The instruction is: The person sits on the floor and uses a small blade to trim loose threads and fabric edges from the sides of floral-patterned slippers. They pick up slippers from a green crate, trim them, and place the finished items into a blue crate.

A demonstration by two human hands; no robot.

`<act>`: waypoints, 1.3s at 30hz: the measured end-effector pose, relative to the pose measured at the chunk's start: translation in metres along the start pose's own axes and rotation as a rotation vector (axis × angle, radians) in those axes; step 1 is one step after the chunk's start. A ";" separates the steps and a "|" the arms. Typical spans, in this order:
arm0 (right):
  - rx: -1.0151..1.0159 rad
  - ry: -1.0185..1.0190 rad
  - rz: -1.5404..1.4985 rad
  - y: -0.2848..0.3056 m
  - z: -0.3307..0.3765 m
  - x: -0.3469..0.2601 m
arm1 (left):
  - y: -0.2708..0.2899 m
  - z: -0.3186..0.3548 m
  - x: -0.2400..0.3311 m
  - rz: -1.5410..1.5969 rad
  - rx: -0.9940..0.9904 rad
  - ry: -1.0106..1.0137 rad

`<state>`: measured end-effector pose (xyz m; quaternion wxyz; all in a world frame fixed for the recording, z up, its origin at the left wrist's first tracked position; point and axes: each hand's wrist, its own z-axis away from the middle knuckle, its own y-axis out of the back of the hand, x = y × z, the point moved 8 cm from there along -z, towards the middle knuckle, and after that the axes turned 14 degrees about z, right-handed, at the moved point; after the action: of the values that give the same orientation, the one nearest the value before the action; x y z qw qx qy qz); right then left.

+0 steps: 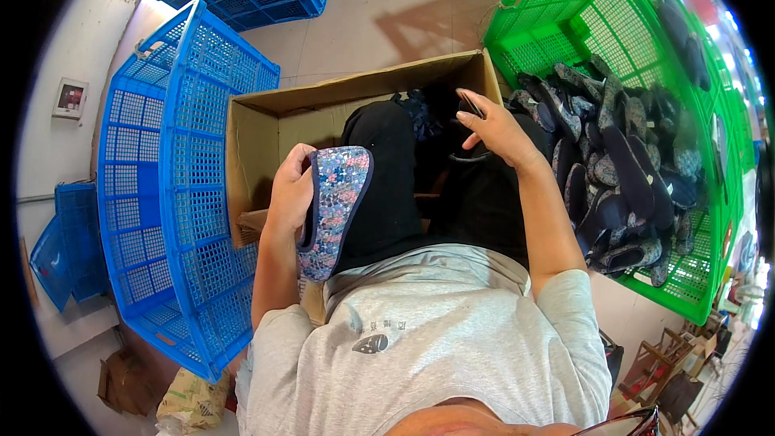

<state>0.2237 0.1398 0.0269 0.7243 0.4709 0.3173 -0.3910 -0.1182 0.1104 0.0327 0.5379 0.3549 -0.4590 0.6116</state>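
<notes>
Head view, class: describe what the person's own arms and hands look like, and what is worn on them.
Both forearms are bare; the left hand and right hand wear no gloves. Short grey T-shirt sleeves end above the elbows. No watch or ring shows.

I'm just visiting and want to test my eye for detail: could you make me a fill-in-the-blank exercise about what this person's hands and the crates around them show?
1. The left hand holds a floral shoe piece edged in dark ____.
2. The right hand reaches over a brown ____ box.
3. The pile of dark shoe pieces lies in a ____ crate on the person's right.
4. The empty crate on the person's left is ____.

Missing words: blue; cardboard; green; blue
</notes>
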 end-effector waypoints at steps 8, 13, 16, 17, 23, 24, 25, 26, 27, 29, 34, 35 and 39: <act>0.247 0.109 0.233 0.019 -0.007 -0.004 | -0.013 0.008 0.045 -0.620 0.025 -0.333; 0.080 0.310 -0.224 -0.018 0.011 -0.047 | -0.054 0.020 0.071 -0.791 0.084 -0.470; -0.042 0.352 -0.161 -0.060 0.034 -0.080 | -0.080 0.020 0.073 -0.853 0.106 -0.594; -0.057 0.357 -0.080 -0.069 0.037 -0.084 | -0.088 0.019 0.073 -0.853 0.099 -0.615; 0.289 0.340 0.336 -0.082 0.033 -0.088 | -0.112 0.014 0.069 -0.747 0.091 -0.641; 0.338 0.323 0.330 -0.080 0.031 -0.086 | -0.115 0.016 0.069 -0.722 0.079 -0.673; 0.358 0.314 0.300 -0.076 0.025 -0.076 | -0.119 0.015 0.069 -0.691 0.036 -0.690; 0.346 0.277 0.264 -0.072 0.020 -0.069 | -0.122 0.017 0.071 -0.711 0.031 -0.732; 0.407 0.378 0.199 -0.067 0.016 -0.065 | -0.123 0.019 0.075 -0.730 0.025 -0.773; 0.451 0.423 0.155 -0.059 0.021 -0.069 | -0.125 0.025 0.085 -0.824 0.035 -0.828; 0.467 0.437 0.262 -0.052 0.028 -0.075 | -0.131 0.030 0.093 -0.934 0.103 -0.910; 0.466 0.433 0.281 -0.052 0.027 -0.075 | -0.135 0.028 0.092 -0.930 0.117 -0.901; 0.432 0.430 0.340 -0.053 0.032 -0.075 | -0.140 0.007 0.071 -0.935 0.006 -0.835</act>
<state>0.1440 0.1167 0.0776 0.5794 0.7310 0.2896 -0.2146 0.0068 0.1269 0.1262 0.5230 0.7287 -0.4248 0.1226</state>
